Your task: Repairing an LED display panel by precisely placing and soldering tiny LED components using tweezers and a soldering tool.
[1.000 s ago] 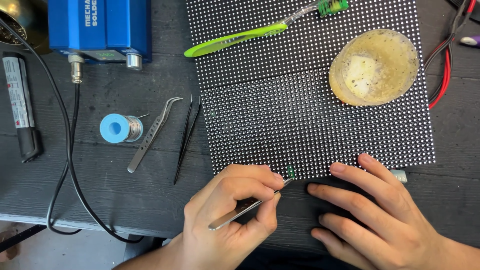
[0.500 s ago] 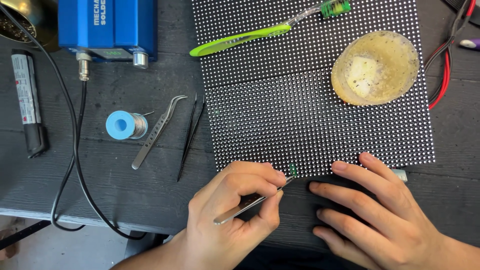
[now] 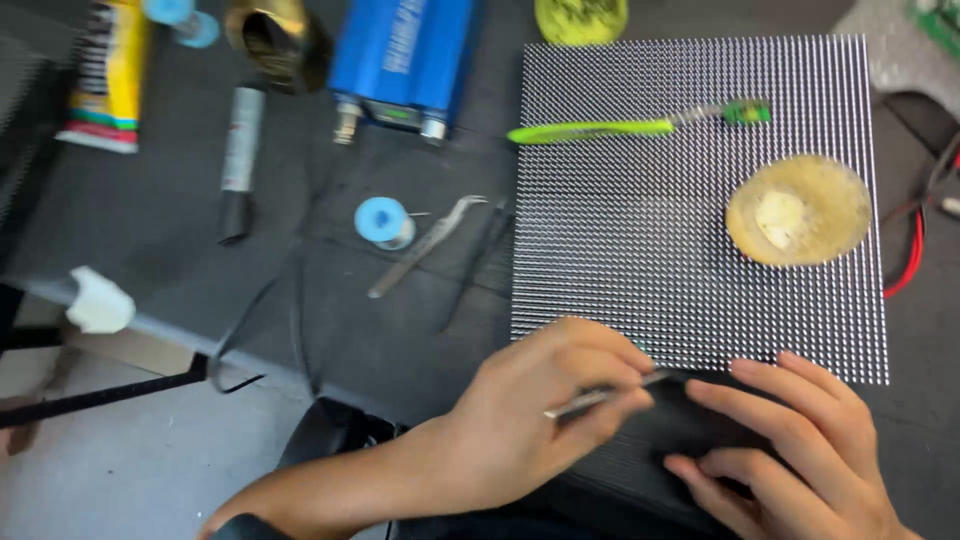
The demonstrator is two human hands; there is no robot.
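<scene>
at the dotted panel's [image 3: 690,210] near edge, the left hand's [image 3: 520,425] grip pinches tweezers [image 3: 610,393]; right hand [image 3: 800,450] rests flat, spread.

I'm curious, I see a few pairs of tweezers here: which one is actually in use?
The silver metal tweezers pinched in the left hand, tips at the dotted panel's near edge. The other silver pair and the dark pair lie untouched on the mat.

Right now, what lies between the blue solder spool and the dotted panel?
In the head view, curved metal tweezers lie between the blue solder spool and the dotted panel, with thin dark tweezers closer to the panel.
</scene>
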